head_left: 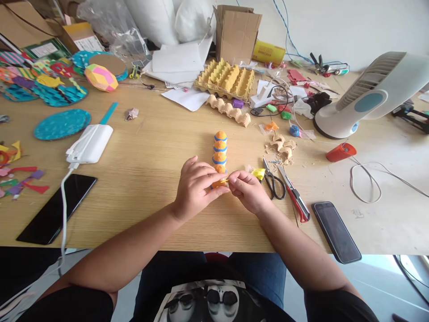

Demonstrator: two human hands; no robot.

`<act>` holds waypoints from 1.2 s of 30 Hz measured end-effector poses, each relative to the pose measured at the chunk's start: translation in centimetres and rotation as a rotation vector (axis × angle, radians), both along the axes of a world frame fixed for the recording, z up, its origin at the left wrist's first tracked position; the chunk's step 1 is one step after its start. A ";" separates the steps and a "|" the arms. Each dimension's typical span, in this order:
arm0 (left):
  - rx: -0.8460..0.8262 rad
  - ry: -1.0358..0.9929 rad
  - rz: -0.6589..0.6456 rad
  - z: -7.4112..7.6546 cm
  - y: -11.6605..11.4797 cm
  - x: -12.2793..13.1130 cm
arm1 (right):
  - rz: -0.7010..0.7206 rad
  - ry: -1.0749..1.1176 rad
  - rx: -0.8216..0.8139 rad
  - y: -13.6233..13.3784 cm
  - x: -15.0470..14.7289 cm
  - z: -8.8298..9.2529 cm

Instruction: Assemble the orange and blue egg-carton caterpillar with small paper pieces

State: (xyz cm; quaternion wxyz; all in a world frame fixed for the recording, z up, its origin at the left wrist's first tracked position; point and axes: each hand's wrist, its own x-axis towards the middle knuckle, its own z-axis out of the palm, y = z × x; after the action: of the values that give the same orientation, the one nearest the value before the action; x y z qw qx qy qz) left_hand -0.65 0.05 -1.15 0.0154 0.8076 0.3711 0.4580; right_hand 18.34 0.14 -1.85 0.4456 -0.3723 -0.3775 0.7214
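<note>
The left hand [199,185] curves narrowly at the near end of the orange-and-blue strip [220,158], which lies on the table [144,179]; whether its fingers grip anything, I cannot tell. The right hand [246,190], just right of that end, pinches a small yellow piece [225,180]. To do this well, the left hand should steady the end bump without squashing it, and the right pinch lightly, so the thin piece stays unbent.

Counting across: well left of the strip, one black phone [56,208] and one white power bank [89,144]. The strip shows five bumps, the nearest partly covered. Beyond it, one yellow egg tray [224,79]. Right of it, one pair of scissors [275,182], one knife [296,197], one grey phone [337,231], one fan [365,96].
</note>
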 end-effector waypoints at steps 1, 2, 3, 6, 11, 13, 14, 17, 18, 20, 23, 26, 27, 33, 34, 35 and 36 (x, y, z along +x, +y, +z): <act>0.005 -0.003 0.000 0.0 0.0 0.0 | 0.000 0.004 -0.003 0.0 0.0 0.0; 0.009 -0.005 0.002 0.0 0.0 0.0 | 0.002 0.007 -0.005 0.0 0.0 0.1; 0.011 -0.007 0.006 0.0 0.0 0.0 | 0.005 0.008 -0.007 0.0 0.0 0.1; 0.015 -0.009 0.009 0.0 0.0 -0.1 | 0.008 0.002 -0.013 -0.1 0.0 0.0; 0.018 -0.014 0.007 0.0 0.0 -0.1 | 0.018 -0.010 -0.007 -0.1 0.0 0.1; 0.023 -0.019 0.010 0.0 0.0 -0.1 | 0.029 -0.015 -0.002 -0.2 0.0 0.2; 0.026 -0.021 0.013 0.0 0.0 -0.1 | 0.033 -0.017 0.001 -0.2 0.0 0.2; 0.027 -0.023 0.016 0.0 0.0 -0.1 | 0.040 -0.015 0.011 -0.2 0.0 0.1; 0.026 -0.024 0.017 0.0 -0.1 -0.1 | 0.041 -0.013 0.013 -0.2 0.0 0.0; 0.025 -0.026 0.015 0.0 -0.1 -0.1 | 0.047 -0.007 0.017 -0.2 0.1 -0.1; 0.026 -0.024 0.009 0.1 -0.1 0.0 | 0.047 -0.002 0.012 -0.1 0.1 -0.2; 0.018 -0.010 0.003 0.1 -0.1 0.0 | 0.028 0.000 0.001 0.0 0.1 -0.1; 0.016 -0.008 0.002 0.1 -0.1 0.0 | 0.025 0.001 -0.001 0.0 0.1 -0.1; -0.003 -0.037 0.022 0.1 -0.1 0.0 | 0.039 0.004 0.000 -0.1 0.1 -0.1; -0.010 -0.038 0.025 0.1 -0.1 0.0 | 0.039 0.002 0.000 -0.1 0.1 -0.2; -0.018 -0.038 0.027 0.1 -0.1 0.0 | 0.041 0.001 0.003 -0.1 0.1 -0.2; -0.024 -0.037 0.027 0.1 -0.1 0.0 | 0.044 0.002 0.006 -0.1 0.1 -0.2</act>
State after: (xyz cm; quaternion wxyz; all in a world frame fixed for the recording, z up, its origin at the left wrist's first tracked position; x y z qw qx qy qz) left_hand -0.67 -0.09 -1.07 0.0257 0.7936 0.3871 0.4688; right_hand 18.41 0.06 -2.04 0.4309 -0.3618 -0.3874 0.7303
